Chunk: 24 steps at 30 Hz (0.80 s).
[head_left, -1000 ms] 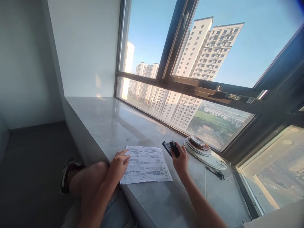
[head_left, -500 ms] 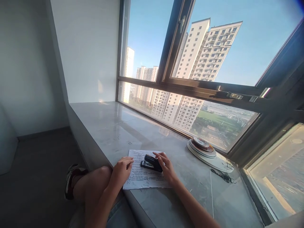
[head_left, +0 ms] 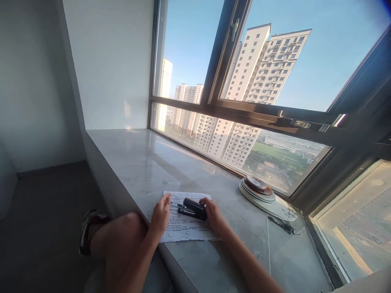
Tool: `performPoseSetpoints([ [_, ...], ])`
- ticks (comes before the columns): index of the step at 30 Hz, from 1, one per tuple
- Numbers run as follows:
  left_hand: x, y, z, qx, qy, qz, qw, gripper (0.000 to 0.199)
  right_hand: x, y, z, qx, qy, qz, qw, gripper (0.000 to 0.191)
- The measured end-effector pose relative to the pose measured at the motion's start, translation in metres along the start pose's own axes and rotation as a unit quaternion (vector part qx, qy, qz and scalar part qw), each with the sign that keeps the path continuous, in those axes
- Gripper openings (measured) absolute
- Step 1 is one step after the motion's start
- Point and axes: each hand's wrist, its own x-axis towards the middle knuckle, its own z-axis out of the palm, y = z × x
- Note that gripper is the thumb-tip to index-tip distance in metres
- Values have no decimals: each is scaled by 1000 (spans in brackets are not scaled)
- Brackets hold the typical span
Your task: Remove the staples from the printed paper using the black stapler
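A black stapler (head_left: 194, 209) lies on a sheet of printed paper (head_left: 174, 232), its top arm raised from its base. My right hand (head_left: 214, 215) is closed around the stapler's right end, fingers curled over it. At the paper's left edge, my left hand (head_left: 161, 213) has its fingertips pressed together. Between those fingertips and the stapler's left end runs a thin dark metal rod (head_left: 175, 204). The exact contact of the left fingertips with the rod is too small to make out.
The paper rests on a grey, glossy window ledge (head_left: 134, 162). Stacked plates (head_left: 258, 190) stand by the window at right, with a dark pair of scissors (head_left: 284, 226) beside them. My bent leg (head_left: 122, 232) is left of the ledge's front edge.
My left fingers have closed into a pinch, and a thin rod now shows at the stapler's left end. My right fingers, looser before, have curled around the stapler's other end.
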Motion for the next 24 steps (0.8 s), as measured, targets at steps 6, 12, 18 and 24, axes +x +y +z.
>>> performPoseSetpoints([
  [6, 1, -8, -2, -63, -8, 5, 998, 47, -1, -17, -12, 43, 20, 7, 999, 32],
  [12, -1, -2, -5, -107, -5, -4, 994, 41, -5, -28, -8, -35, -40, -16, 998, 28],
  [18, -8, 14, -6, -242, -3, -47, 969, 39, -13, -39, -5, -81, 45, -222, 971, 41],
  [24, -9, 15, -2, -364, -38, -115, 923, 25, -26, -54, -7, -222, -32, -355, 908, 45],
])
